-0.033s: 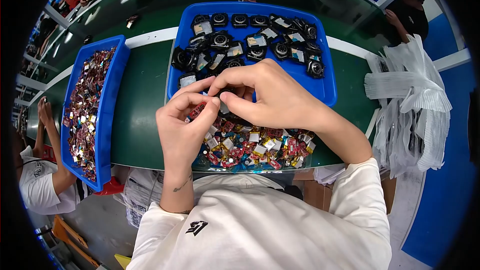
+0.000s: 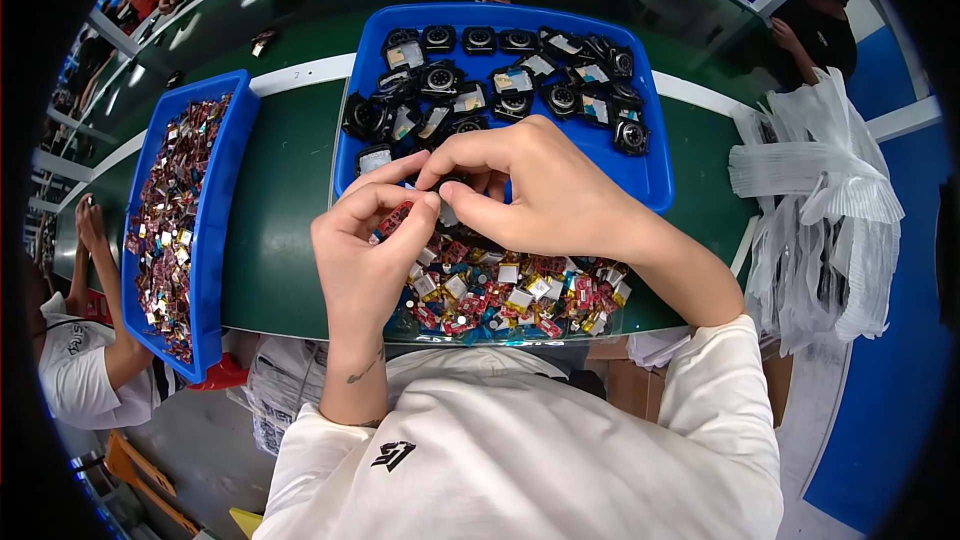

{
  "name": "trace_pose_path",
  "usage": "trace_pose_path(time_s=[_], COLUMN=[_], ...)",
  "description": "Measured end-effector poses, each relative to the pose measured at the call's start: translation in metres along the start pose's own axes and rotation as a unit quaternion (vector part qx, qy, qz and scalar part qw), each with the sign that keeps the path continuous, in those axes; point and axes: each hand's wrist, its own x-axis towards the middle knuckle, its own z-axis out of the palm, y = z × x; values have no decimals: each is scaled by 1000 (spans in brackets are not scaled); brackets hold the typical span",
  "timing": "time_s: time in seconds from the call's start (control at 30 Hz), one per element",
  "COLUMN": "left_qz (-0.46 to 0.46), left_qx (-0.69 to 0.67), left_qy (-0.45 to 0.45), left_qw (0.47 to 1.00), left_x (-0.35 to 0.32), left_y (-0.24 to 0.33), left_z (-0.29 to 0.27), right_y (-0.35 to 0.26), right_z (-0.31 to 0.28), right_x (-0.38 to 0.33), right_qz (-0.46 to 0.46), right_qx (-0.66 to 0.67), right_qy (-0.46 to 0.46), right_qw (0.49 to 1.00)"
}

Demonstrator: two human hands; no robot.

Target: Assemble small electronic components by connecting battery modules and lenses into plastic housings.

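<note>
My left hand point(image 2: 365, 260) and my right hand point(image 2: 545, 195) meet fingertip to fingertip above a heap of small red and silver electronic parts point(image 2: 510, 290). Between the pinched fingers sits a small component point(image 2: 395, 220), red and dark, mostly hidden by the fingers. Both hands grip it. The heap lies in a clear shallow tray point(image 2: 500, 332) at the near edge of the green table point(image 2: 285, 240). Just behind my hands stands a blue tray point(image 2: 655, 175) holding several black round parts point(image 2: 440, 78).
A second blue tray point(image 2: 205, 240) full of red and silver parts lies at the left. A bundle of clear plastic bags point(image 2: 820, 200) hangs at the right. A person in a white shirt point(image 2: 70, 360) sits at the lower left; another person point(image 2: 815, 25) is at the far right.
</note>
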Motion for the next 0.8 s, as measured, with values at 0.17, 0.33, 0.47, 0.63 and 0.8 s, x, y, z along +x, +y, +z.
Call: trace_pose_path(time_s=[0.17, 0.33, 0.47, 0.63, 0.8], left_qz=[9, 47, 81, -40, -61], left_qx=[-5, -26, 30, -144, -200], left_qy=[9, 22, -15, -62, -50], left_qw=[1000, 998, 996, 987, 977], left_x=[-2, -5, -8, -11, -9], left_y=[3, 3, 2, 5, -3], left_z=[1, -2, -8, -12, -13], right_y=[1, 1, 2, -2, -4], right_z=[-2, -8, -7, -4, -2], right_x=[1, 3, 3, 3, 3], right_qz=[12, 60, 42, 8, -55], right_qx=[-2, 52, 86, 63, 13], right_qy=[47, 64, 75, 87, 102], right_qw=[999, 995, 993, 994, 993])
